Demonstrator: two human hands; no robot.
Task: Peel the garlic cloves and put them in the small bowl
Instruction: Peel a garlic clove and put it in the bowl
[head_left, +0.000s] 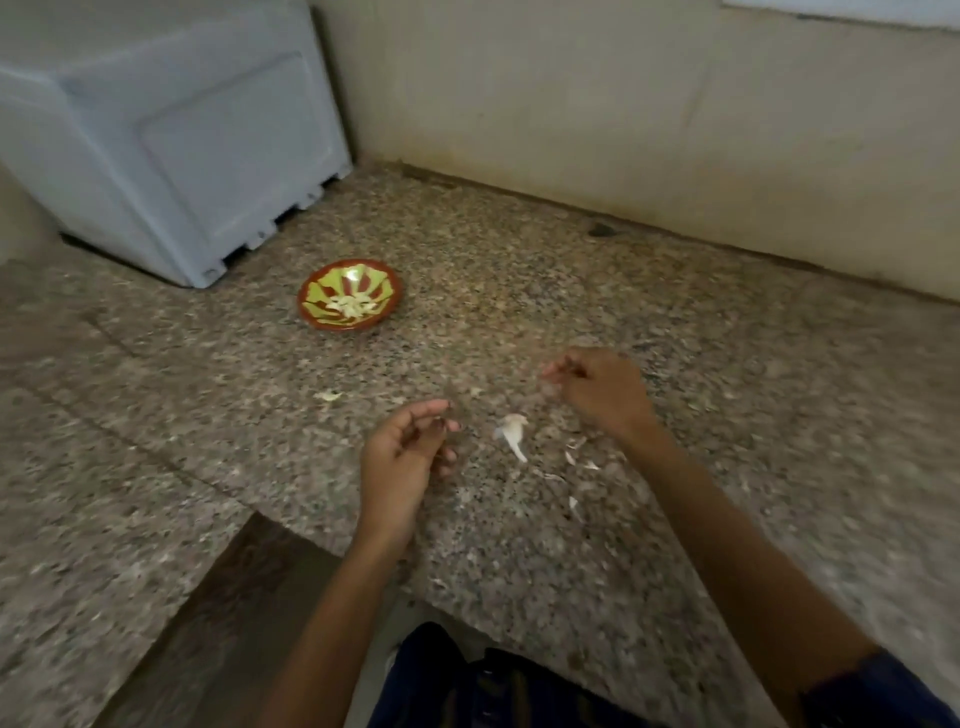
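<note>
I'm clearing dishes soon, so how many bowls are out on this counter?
1: the bowl sits on the counter, beyond both hands, near the grey box.

Both arms reach forward from the bottom edge, bare to the forearm, a dark sleeve showing on the right one near the corner. The left hand (402, 457) sits palm turned inward, fingers loosely curled, thumb and fingertips close together, nothing clearly between them. The right hand (597, 387) is further out and higher, back of the hand up, fingers bent in toward the thumb; motion blur hides whether anything is pinched there. The hands are apart, not touching, the wrists roughly straight.
</note>
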